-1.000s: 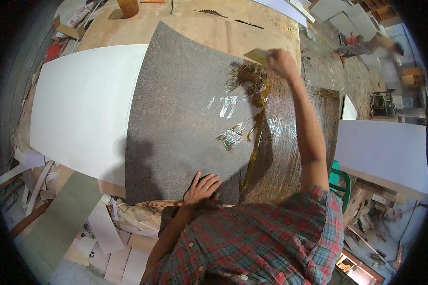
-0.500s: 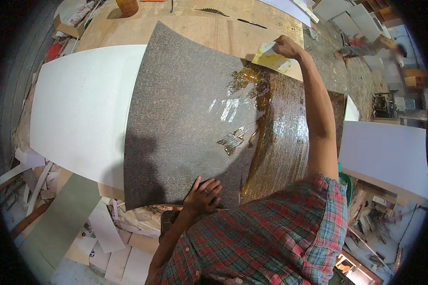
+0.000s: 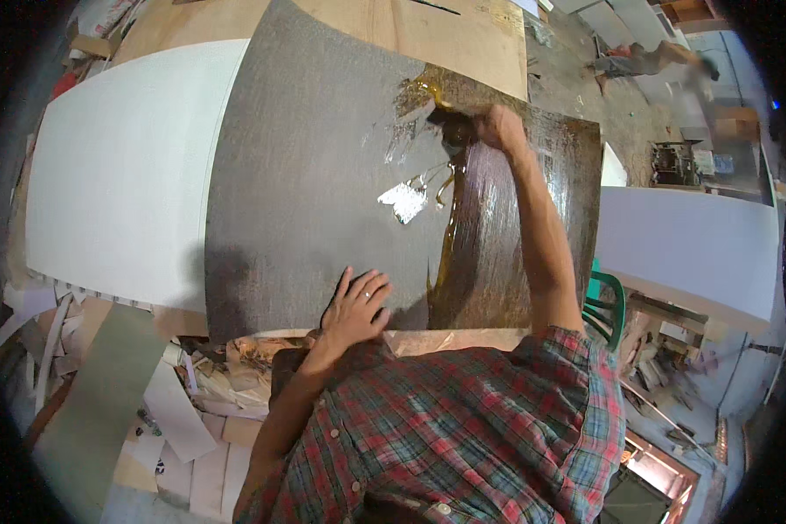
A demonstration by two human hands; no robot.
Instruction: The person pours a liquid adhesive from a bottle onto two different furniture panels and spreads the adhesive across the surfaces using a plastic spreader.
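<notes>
A large dark grey-brown mottled sheet lies in front of me. Amber, glossy glue coats its right part in streaks, with a thicker ridge near the middle. My right hand is closed on a flat spreader, which looks dark in shadow and sits against the wet surface near the sheet's far side. Fingers spread, my left hand rests flat on the dry part by the near edge, a ring on one finger.
A white panel lies left of the sheet, another pale panel to the right. Beyond is a bare wooden board. A green chair stands near my right side. Offcuts litter the lower left. Another person is far right.
My right hand has brought the spreader from beyond the far edge down onto the glue, turning it from its pale face. The view has shifted; my left hand stays on the sheet, fingers more spread.
</notes>
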